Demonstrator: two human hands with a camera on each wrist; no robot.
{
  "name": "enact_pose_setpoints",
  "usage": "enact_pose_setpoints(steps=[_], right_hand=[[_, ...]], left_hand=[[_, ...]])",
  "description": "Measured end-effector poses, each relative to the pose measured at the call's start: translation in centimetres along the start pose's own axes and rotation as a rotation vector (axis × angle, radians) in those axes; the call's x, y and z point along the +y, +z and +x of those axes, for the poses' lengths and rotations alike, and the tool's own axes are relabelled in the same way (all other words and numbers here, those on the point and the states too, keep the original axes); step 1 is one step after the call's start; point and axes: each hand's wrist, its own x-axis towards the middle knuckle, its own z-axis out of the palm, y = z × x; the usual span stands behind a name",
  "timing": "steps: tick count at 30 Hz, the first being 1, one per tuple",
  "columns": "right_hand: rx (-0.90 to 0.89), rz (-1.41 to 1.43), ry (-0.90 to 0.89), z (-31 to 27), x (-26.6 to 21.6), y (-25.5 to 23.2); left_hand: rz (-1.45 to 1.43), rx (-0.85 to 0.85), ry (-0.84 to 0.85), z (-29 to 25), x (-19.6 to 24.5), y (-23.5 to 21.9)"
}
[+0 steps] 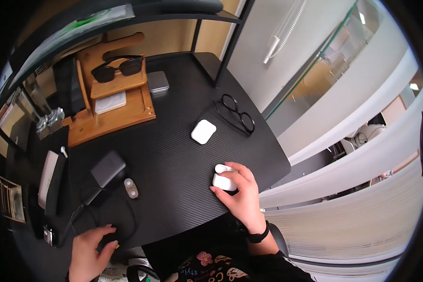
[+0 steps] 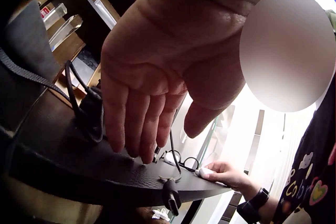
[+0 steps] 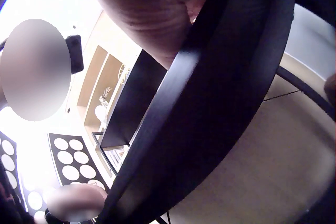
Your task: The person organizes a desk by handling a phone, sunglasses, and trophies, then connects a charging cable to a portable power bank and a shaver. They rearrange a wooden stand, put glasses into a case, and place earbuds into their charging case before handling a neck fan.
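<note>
In the head view my right hand pinches a small white case between thumb and fingers near the desk's right front edge. A rounded white piece shows just behind that case, partly under the fingers. My left hand is at the front left edge of the desk, fingers loosely extended with nothing in them. A thin black cable loops beside it. From the left wrist, the cable's plug hangs at the desk edge below the fingertips. The right wrist view hides what the right hand holds behind the desk edge.
Another white case and black-framed glasses lie farther back. A wooden stand carries sunglasses. A dark grey box and a small pill-shaped item lie on the left. Window blinds flank the right.
</note>
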Motion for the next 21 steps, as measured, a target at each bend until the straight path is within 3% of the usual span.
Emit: enact_pose_setpoints(steps=[3,5,7,9,11,13,14,15,18,21], right_hand=[[-0.001,0.04,0.006,0.1,-0.3,0.5],[0.003,0.067,-0.005,0.3,-0.6,0.8],[-0.019,0.206,-0.023,0.8,-1.2,1.0],[-0.099,0.238,-0.181,2.3,-3.9,0.8],[-0.151,0.259,-0.449,4.1,-6.8,1.4],[-0.292,0.389,-0.641,5.6,-12.0,2.7],[-0.32,0.444,-0.706,5.8,-13.4,3.8],[-0.348,0.501,-0.774,5.8,-14.5,4.7],[-0.419,0.48,-0.875,5.1,-17.2,6.9],[-0.473,0.55,-0.848,4.6,-17.8,8.7]], left_hand=[[-0.03,-0.055,-0.185,0.0,-0.4,-0.5],[0.057,0.013,0.048,-0.1,-2.0,-0.2],[0.031,0.031,0.039,0.1,-1.7,-0.4],[-0.079,0.024,-0.005,0.2,-1.4,-0.5],[-0.144,-0.021,0.036,-0.1,-2.7,-0.2],[-0.684,0.017,-0.048,-0.3,-2.6,0.5],[-0.75,-0.136,0.058,-0.4,-3.8,0.3],[-0.754,-0.12,0.058,-0.4,-4.1,0.7],[-1.12,-0.067,0.212,-0.8,-4.8,1.7],[-1.061,0.054,0.136,-0.8,-5.7,2.3]])
